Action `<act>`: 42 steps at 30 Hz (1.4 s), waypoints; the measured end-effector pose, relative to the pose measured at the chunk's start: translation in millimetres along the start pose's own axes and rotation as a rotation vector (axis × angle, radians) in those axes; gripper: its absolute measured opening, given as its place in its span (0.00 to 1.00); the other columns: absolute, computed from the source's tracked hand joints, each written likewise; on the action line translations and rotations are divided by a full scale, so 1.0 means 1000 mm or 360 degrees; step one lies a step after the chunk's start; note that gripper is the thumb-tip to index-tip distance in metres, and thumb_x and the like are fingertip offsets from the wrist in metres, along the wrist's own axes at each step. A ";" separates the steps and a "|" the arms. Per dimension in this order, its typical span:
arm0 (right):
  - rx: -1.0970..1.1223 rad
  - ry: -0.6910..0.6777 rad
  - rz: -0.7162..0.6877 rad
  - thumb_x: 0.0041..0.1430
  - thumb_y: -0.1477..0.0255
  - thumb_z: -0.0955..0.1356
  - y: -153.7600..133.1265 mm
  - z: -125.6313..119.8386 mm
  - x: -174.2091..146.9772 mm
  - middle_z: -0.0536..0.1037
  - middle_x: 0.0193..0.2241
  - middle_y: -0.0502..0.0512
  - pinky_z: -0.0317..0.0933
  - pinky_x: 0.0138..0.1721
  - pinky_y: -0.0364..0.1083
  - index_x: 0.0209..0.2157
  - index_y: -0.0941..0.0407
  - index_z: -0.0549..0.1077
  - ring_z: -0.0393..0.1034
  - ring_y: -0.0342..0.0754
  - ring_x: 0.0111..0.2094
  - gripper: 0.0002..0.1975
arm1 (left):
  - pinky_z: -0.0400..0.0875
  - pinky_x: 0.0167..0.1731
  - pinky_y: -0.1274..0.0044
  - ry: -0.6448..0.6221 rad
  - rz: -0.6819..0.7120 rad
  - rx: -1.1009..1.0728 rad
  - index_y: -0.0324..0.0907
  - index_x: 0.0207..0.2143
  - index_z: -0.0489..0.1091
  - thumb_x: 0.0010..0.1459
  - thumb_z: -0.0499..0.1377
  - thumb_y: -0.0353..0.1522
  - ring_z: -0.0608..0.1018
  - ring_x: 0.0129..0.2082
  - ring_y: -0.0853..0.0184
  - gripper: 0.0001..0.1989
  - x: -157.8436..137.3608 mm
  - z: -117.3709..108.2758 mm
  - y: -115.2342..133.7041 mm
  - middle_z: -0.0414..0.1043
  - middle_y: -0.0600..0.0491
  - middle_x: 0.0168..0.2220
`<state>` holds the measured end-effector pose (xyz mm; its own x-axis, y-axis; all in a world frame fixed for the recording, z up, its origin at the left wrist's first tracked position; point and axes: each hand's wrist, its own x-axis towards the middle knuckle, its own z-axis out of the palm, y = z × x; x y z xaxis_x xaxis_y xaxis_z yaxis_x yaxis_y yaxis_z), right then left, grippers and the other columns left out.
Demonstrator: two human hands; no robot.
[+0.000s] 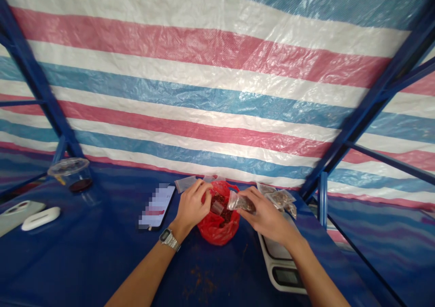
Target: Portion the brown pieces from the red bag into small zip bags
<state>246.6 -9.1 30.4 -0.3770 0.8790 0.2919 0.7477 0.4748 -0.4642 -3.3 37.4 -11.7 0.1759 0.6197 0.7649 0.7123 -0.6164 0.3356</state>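
Note:
A red plastic bag (219, 236) stands with its mouth open on the blue table, holding small dark reddish-brown pieces. Inside it lies a small clear plastic piece (217, 207), perhaps a scoop or cup. My left hand (194, 203), wearing a silver watch (169, 239), has its fingers curled at the bag's left rim. Between the fingers and thumb of my right hand (260, 209) is a small clear plastic bag (242, 202) with brown contents, beside the red bag's right rim. More filled clear bags (280, 199) lie just beyond this hand.
A white digital scale (277, 270) sits partly under my right forearm. Flat clear bags (185, 183) lie behind my left hand. Leftward are a phone (159, 207), a lidded plastic cup (75, 175) with dark liquid, a white case (41, 218) and another phone (18, 214). Striped sheeting (210, 98) hangs behind.

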 end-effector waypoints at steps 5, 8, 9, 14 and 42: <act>-0.0419 -0.0097 0.0015 0.66 0.73 0.67 0.002 0.015 0.022 0.76 0.47 0.58 0.65 0.50 0.51 0.48 0.52 0.75 0.75 0.55 0.47 0.10 | 0.74 0.37 0.76 -0.0040 -0.0031 0.0037 0.45 0.41 0.75 0.66 0.55 0.25 0.82 0.36 0.65 0.11 -0.001 0.001 -0.005 0.77 0.53 0.38; -0.0485 -0.0090 0.0010 0.64 0.76 0.67 0.007 0.017 0.022 0.77 0.46 0.57 0.64 0.51 0.51 0.46 0.52 0.75 0.75 0.55 0.48 0.10 | 0.75 0.38 0.75 -0.0041 -0.0006 0.0042 0.45 0.42 0.75 0.65 0.55 0.25 0.82 0.37 0.64 0.10 -0.001 0.000 -0.006 0.78 0.52 0.39; -0.0481 -0.0093 0.0010 0.64 0.76 0.67 0.008 0.017 0.022 0.77 0.45 0.56 0.64 0.50 0.50 0.46 0.52 0.76 0.75 0.54 0.47 0.10 | 0.76 0.38 0.75 -0.0036 0.0002 0.0041 0.44 0.42 0.75 0.65 0.55 0.25 0.82 0.37 0.64 0.10 -0.001 0.000 -0.005 0.78 0.52 0.39; -0.0457 -0.0082 0.0044 0.64 0.76 0.68 0.009 0.014 0.019 0.78 0.45 0.55 0.64 0.49 0.49 0.47 0.52 0.76 0.75 0.52 0.46 0.11 | 0.77 0.39 0.75 -0.0039 0.0032 0.0037 0.44 0.41 0.75 0.65 0.55 0.25 0.83 0.37 0.65 0.10 -0.001 0.001 -0.003 0.78 0.51 0.38; 0.0141 0.0075 0.0324 0.61 0.64 0.72 0.081 -0.056 -0.086 0.74 0.60 0.55 0.55 0.66 0.61 0.59 0.45 0.73 0.63 0.58 0.64 0.24 | 0.75 0.40 0.77 -0.0198 0.0116 -0.0085 0.45 0.42 0.75 0.67 0.53 0.27 0.82 0.37 0.66 0.11 -0.003 0.003 -0.001 0.78 0.52 0.40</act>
<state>370.3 -48.9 14.4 -0.1954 0.9552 0.2224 0.7539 0.2913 -0.5889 -2.4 37.3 -15.8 0.3112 0.6256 0.7154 0.6581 -0.6849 0.3127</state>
